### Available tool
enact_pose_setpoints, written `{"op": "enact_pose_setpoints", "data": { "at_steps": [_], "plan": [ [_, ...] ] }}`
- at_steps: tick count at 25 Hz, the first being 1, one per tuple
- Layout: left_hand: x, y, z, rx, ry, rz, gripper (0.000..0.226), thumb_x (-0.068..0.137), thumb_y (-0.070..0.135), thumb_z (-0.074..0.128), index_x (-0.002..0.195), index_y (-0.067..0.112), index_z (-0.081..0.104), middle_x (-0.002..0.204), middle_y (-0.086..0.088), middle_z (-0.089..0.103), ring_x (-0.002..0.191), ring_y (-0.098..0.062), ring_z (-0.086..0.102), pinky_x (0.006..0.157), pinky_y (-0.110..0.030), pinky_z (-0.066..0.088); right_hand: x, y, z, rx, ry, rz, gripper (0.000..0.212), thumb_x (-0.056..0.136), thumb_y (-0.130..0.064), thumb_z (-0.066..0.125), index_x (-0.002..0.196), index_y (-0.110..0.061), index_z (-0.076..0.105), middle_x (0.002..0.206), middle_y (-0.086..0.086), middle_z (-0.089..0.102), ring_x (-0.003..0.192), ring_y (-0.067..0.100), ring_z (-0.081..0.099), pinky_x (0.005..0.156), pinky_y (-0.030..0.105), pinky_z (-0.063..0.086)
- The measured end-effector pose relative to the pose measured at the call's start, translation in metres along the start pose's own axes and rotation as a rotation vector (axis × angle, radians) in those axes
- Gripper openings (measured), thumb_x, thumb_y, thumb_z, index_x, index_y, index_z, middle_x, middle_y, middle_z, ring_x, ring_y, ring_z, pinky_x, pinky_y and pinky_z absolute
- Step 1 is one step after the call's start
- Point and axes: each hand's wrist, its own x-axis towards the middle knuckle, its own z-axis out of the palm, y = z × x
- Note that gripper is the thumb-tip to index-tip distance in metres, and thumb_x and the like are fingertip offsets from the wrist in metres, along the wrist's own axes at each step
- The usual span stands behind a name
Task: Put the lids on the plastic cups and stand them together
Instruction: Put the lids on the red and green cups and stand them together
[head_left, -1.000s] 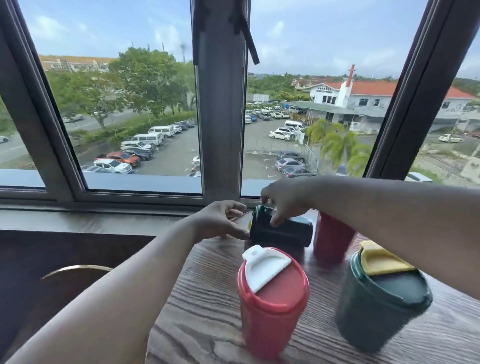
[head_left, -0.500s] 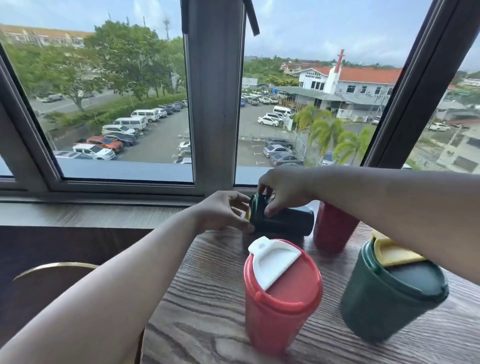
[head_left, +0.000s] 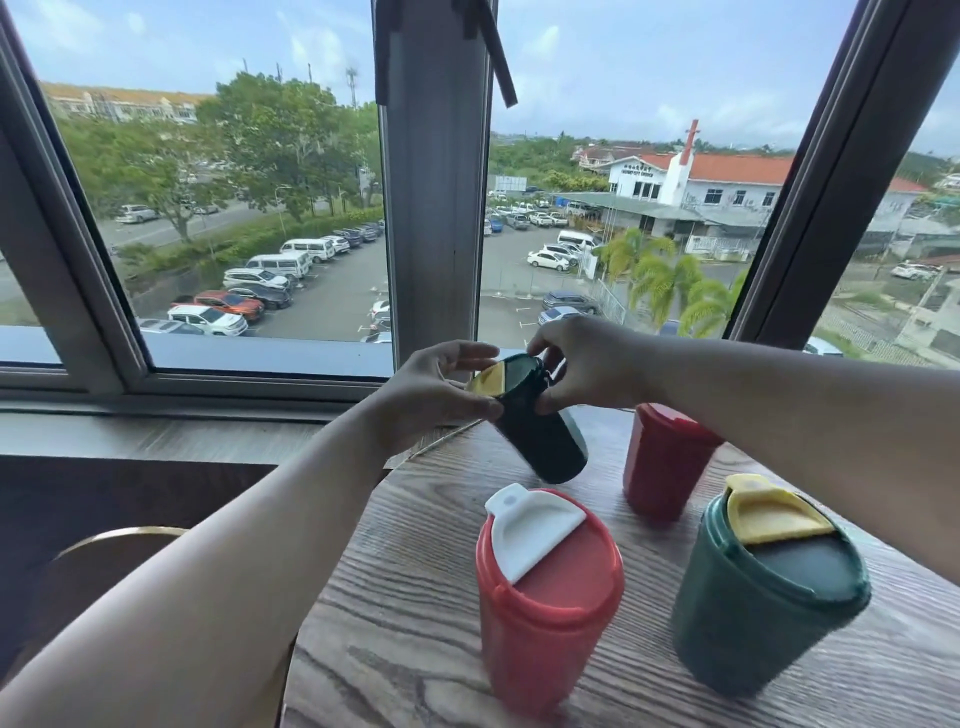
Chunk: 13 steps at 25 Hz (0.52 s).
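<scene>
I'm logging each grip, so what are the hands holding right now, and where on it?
Both hands hold the tilted dark green cup near its lidded top: the left hand on its left side, the right hand at the lid's right rim.

Bright daylight comes in through the big window (head_left: 249, 208). The sky outside looks pale and a bit washed out. The arms are darker because the light is behind them. The window frame (head_left: 434, 182) bends and leans near the picture's sides. The red cup (head_left: 545, 603) at the table's (head_left: 405, 623) near edge looks a little fuzzy.
</scene>
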Motion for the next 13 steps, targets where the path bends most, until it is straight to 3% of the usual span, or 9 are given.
{"op": "enact_pose_setpoints", "data": {
  "at_steps": [3, 7, 10, 13],
  "plan": [
    [-0.007, 0.018, 0.008, -0.018, -0.016, 0.005, 0.073, 0.06, -0.008, 0.084, 0.127, 0.014, 0.066, 0.127, -0.007, 0.071, 0.099, -0.021, 0.074, 0.083, -0.039, 0.064, -0.014, 0.0, -0.005, 0.045, -0.013, 0.059, 0.073, 0.069, -0.039, 0.088, 0.129, -0.011, 0.057, 0.103, 0.005, 0.071, 0.088, 0.02, 0.068, 0.082, 0.037, 0.056],
    [-0.022, 0.029, 0.022, 0.033, -0.002, -0.016, 0.059, 0.072, -0.025, 0.074, 0.12, 0.01, 0.068, 0.114, -0.011, 0.069, 0.088, -0.018, 0.072, 0.078, -0.035, 0.063, -0.039, 0.0, -0.004, 0.157, -0.057, 0.124, 0.071, 0.072, -0.04, 0.087, 0.128, -0.009, 0.055, 0.087, 0.01, 0.076, 0.068, 0.016, 0.075, 0.069, 0.037, 0.064],
    [-0.032, 0.032, 0.034, 0.005, -0.007, -0.02, 0.055, 0.077, -0.031, 0.064, 0.118, 0.005, 0.066, 0.1, -0.012, 0.069, 0.076, -0.015, 0.073, 0.068, -0.027, 0.063, -0.051, -0.001, -0.004, 0.096, -0.052, 0.111, 0.069, 0.074, -0.042, 0.085, 0.127, -0.007, 0.056, 0.08, 0.007, 0.077, 0.063, 0.016, 0.075, 0.068, 0.035, 0.063],
    [-0.04, 0.037, 0.041, 0.12, 0.0, 0.0, 0.052, 0.08, -0.029, 0.062, 0.121, 0.003, 0.064, 0.082, -0.01, 0.068, 0.067, -0.012, 0.07, 0.065, -0.022, 0.06, -0.058, 0.001, -0.001, 0.061, -0.036, 0.103, 0.068, 0.078, -0.044, 0.08, 0.129, -0.007, 0.055, 0.086, 0.009, 0.075, 0.069, 0.021, 0.075, 0.073, 0.042, 0.063]
  ]
}}
